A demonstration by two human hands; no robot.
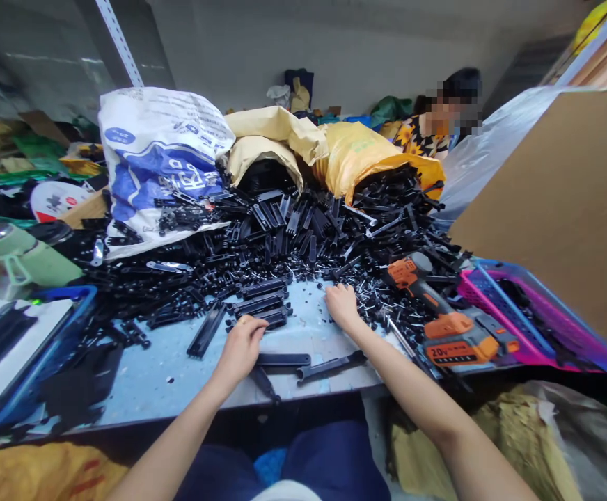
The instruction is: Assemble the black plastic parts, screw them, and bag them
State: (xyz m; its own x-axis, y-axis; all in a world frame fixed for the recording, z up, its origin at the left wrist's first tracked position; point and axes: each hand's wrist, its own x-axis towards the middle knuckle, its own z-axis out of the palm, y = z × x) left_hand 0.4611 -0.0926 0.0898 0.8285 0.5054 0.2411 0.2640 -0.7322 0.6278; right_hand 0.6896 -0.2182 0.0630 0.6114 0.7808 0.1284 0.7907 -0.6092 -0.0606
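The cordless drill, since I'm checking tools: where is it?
In the head view, the cordless drill lies on the right, between the right hand and the pink basket.

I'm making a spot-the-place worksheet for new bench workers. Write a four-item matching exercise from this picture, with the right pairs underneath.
1. Left hand
2. Right hand
3. Orange-and-grey cordless drill
4. Pale green bottle with a handle

A. Left of the white-and-blue printed sack
B. At the near end of a short row of long black plastic parts
C. Just left of the pink plastic basket
D. At the left edge of the scattered small silver-coloured pieces

Pairs: 1-B, 2-D, 3-C, 4-A.
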